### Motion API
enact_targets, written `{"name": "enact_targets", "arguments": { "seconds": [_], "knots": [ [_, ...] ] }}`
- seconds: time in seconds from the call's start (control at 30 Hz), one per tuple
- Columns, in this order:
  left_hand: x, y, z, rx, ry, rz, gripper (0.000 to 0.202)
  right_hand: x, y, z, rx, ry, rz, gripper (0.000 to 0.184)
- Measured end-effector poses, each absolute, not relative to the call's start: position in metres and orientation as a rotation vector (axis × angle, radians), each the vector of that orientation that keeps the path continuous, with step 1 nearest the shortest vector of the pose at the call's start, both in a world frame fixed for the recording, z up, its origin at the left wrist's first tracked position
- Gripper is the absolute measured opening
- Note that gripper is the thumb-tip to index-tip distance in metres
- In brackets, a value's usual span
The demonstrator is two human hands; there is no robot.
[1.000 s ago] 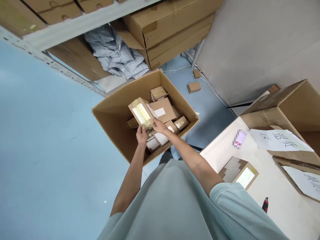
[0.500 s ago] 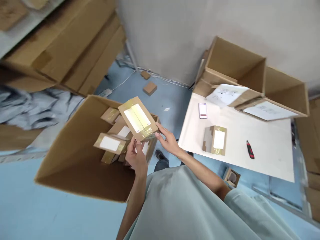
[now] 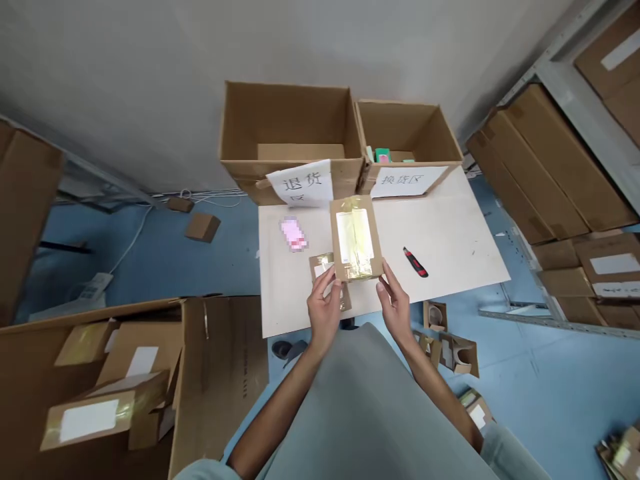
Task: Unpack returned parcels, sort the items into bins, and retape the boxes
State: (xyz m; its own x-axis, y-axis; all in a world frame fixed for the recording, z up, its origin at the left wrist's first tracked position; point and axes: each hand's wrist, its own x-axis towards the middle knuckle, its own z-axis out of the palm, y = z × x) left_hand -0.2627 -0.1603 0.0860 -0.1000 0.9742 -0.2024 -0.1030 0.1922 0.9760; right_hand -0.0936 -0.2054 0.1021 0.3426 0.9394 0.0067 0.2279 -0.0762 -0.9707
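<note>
A small cardboard box (image 3: 374, 230) with a white label under shiny yellowish tape is held up over the near side of the white table (image 3: 450, 227). My left hand (image 3: 325, 303) grips its lower left corner, fingers closed on the edge. At the lower right corner my right hand (image 3: 395, 303) pinches the other side. Partly hidden behind it, another small taped box (image 3: 320, 262) lies on the table. To the right rests a red and black utility knife (image 3: 416, 262). A phone (image 3: 294, 235), its screen blurred out, lies to the left.
Two open cartons with paper signs stand at the table's back: a larger left carton (image 3: 240, 170) and a right carton (image 3: 445, 143) holding green items. A big open carton (image 3: 220, 373) with several parcels stands at lower left. Shelving (image 3: 570, 87) with boxes lines the right.
My view has turned right, from the big carton of parcels to the table. Both hands have carried the labelled box along, from above that carton to above the table.
</note>
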Motion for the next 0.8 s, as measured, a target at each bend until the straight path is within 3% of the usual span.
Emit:
{"name": "enact_targets", "arguments": {
  "seconds": [0.17, 0.3, 0.37, 0.6, 0.8],
  "knots": [
    [-0.200, -0.164, 0.042, 1.048, 1.338, 0.955, 0.049, -0.026, -0.226, 0.059, -1.705, -0.943, 0.849, 0.076],
    [-0.193, -0.162, 0.004, 1.294, 1.434, 0.579, 0.030, -0.002, -0.233, -0.002, -1.816, -0.872, 1.013, 0.098],
    [-0.198, -0.162, -0.006, 1.385, 1.449, 0.397, 0.021, 0.002, -0.236, -0.024, -1.879, -0.926, 1.082, 0.100],
    [-0.252, -0.176, -0.002, 1.260, 1.370, 0.564, 0.043, -0.026, -0.207, -0.019, -1.848, -1.429, 0.798, 0.067],
    [-0.370, -0.202, 0.002, 1.001, 1.591, 0.975, 0.053, -0.130, -0.155, 0.011, -1.490, -1.836, 0.954, 0.049]
  ]
}}
